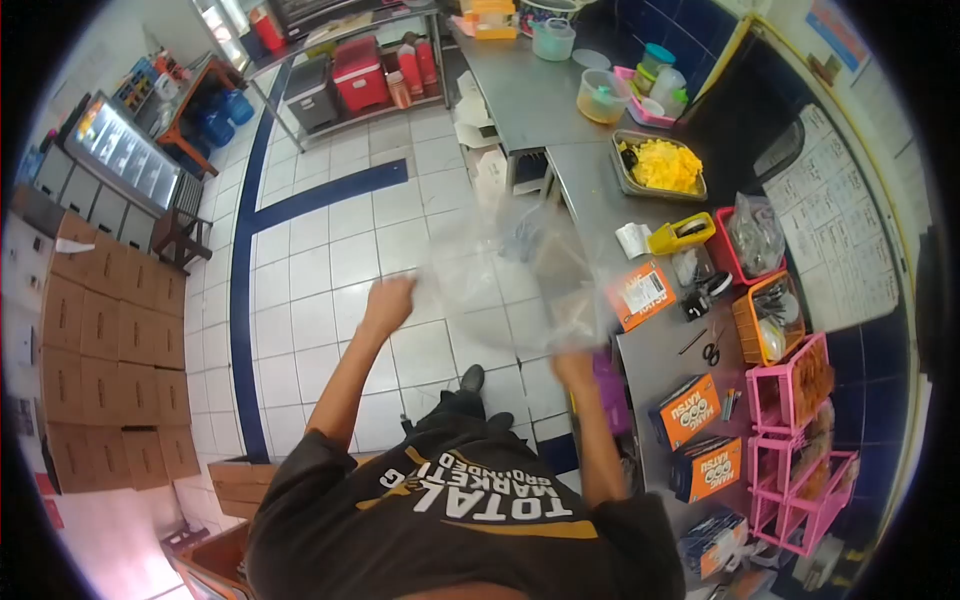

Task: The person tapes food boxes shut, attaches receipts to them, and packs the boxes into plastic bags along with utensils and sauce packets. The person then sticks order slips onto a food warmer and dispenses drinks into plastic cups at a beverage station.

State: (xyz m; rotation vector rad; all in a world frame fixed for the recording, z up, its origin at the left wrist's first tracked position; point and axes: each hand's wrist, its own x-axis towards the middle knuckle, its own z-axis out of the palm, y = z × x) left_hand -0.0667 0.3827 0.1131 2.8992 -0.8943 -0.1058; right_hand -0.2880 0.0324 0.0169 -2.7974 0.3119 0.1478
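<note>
A large clear plastic bag (500, 285) hangs spread between my two hands over the tiled floor, blurred by motion. My left hand (393, 302) is closed at the bag's left edge, and its fingers look wrapped round the film. Lower down on the other side, my right hand (572, 368) grips the bag's near right corner beside the counter. The floor and the counter edge show through the film. Nearest to the bag on the counter is an orange and white box (640, 295).
The steel counter (655, 375) runs along my right. On it are a tray of yellow food (662, 165), a yellow tape dispenser (682, 232), scissors (711, 352), orange boxes (688, 410) and pink baskets (790, 385). Stacked cartons (110, 350) stand at the left.
</note>
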